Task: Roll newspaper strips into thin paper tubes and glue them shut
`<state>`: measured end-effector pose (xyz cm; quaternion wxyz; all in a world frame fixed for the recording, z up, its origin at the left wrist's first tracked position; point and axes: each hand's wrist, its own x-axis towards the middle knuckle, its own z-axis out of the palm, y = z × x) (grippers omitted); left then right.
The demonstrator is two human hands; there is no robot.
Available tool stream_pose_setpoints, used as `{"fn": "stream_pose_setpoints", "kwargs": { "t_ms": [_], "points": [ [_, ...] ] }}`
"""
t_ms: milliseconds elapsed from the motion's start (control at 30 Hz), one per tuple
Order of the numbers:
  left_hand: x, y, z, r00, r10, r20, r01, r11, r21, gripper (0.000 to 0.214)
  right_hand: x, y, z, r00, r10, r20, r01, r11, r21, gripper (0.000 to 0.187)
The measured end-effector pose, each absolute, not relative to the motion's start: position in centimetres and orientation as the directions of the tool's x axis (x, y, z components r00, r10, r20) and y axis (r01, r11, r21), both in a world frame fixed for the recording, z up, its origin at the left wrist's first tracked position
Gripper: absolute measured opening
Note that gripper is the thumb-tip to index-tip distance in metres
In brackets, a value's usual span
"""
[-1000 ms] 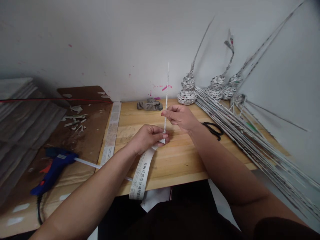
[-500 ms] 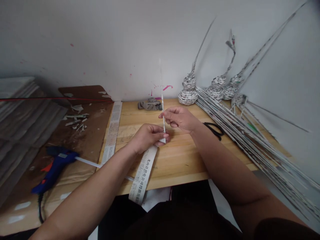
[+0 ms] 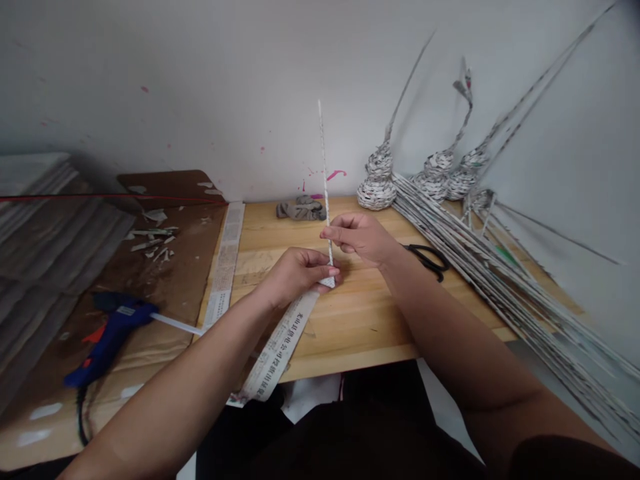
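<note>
A thin rolled newspaper stick (image 3: pixel 323 167) stands nearly upright over the wooden table (image 3: pixel 350 320). My right hand (image 3: pixel 357 237) pinches it partway up. My left hand (image 3: pixel 295 273) pinches its lower end, where a loose printed newspaper strip (image 3: pixel 277 350) feeds into the roll. The strip trails down and left past the table's front edge. Both hands are closed on the paper.
A blue glue gun (image 3: pixel 107 337) lies on brown cardboard at the left. Black scissors (image 3: pixel 430 257) rest right of my hands. A long bundle of rolled paper sticks (image 3: pixel 500 273) and three woven paper vases (image 3: pixel 377 183) occupy the right and back. A grey rag (image 3: pixel 300 210) lies by the wall.
The rolled stick has grown longer and tipped slightly left. The loose strip's free end has swung to the left and looks shorter.
</note>
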<state>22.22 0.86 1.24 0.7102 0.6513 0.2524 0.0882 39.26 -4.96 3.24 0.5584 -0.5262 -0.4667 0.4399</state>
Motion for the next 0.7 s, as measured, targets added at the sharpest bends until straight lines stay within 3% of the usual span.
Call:
{"fn": "stream_pose_setpoints", "kwargs": {
  "t_ms": [67,233,400,567,700],
  "points": [
    [22.2,0.84,1.23,0.864,0.443,-0.238,0.203,0.126,0.971,0.022,39.18,-4.9,3.14,0.215,0.975,0.05,-0.037,0.06,-0.998,0.037],
    [22.19,0.93,1.07,0.863,0.452,-0.224,0.184,0.132,0.974,0.023,39.14,-4.88,3.12,0.077,0.997,-0.009,-0.073,-0.003,-0.997,0.038],
    [22.21,0.93,0.97,0.874,0.428,-0.228,0.194,0.123,0.973,0.025,39.19,-4.82,3.17,0.22,0.975,0.022,-0.125,0.051,-0.991,0.042],
    [22.24,0.87,1.23,0.854,0.464,-0.234,0.194,0.132,0.972,0.021,39.49,-4.98,3.33,0.055,0.999,-0.001,-0.067,0.003,-0.998,0.037],
    [22.24,0.81,1.34,0.863,0.445,-0.238,0.208,0.117,0.971,0.023,39.26,-4.94,3.25,0.188,0.982,0.015,-0.064,0.027,-0.998,0.038]
  ]
}}
